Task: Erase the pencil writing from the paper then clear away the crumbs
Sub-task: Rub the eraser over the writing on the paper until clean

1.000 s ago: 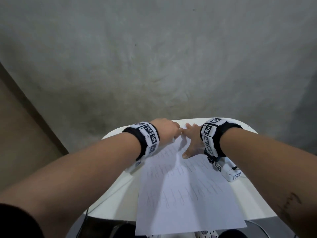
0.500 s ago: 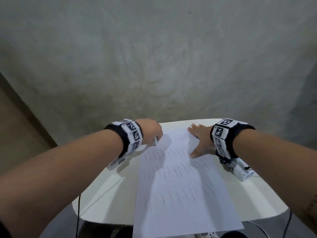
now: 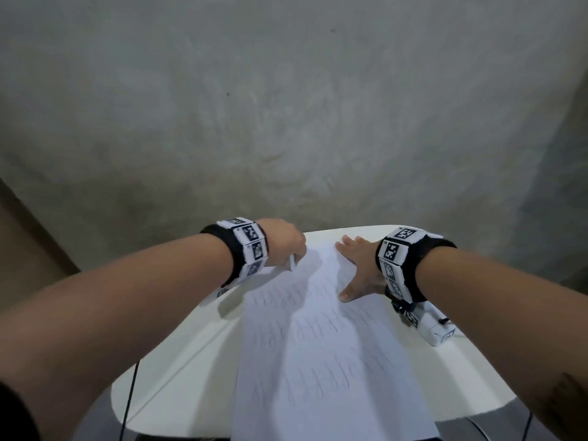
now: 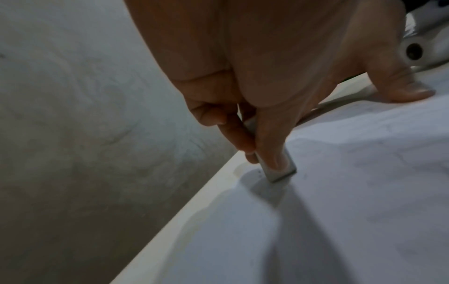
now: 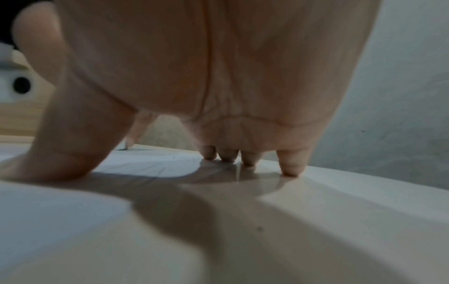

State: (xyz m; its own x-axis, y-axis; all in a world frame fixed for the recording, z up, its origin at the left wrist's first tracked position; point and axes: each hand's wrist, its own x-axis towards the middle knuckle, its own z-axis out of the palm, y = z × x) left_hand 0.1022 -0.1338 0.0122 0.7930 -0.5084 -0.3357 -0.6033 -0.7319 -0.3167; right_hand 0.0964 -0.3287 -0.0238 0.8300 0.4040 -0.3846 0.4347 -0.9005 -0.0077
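A white sheet of paper [image 3: 321,354] with rows of faint pencil strokes lies lengthwise on a small white table [image 3: 178,361]. My left hand [image 3: 283,243] pinches a small pale eraser [image 3: 291,262] between thumb and fingers at the paper's far left corner. In the left wrist view the eraser [image 4: 279,171] touches the sheet's edge near the table rim. My right hand [image 3: 356,265] lies flat with spread fingers on the paper's far right part, thumb [image 5: 60,153] on the sheet and fingertips [image 5: 228,155] near its far edge.
The table's curved rim [image 4: 194,201] runs close to the eraser, with grey floor [image 3: 286,106] beyond. A white wrist device [image 3: 436,332] rests on the table to the right of the paper. Dark cables [image 3: 130,399] hang below the table's near edge.
My left hand with the eraser has moved left, away from the right hand, to the paper's left edge. The right hand stays pressed on the sheet.
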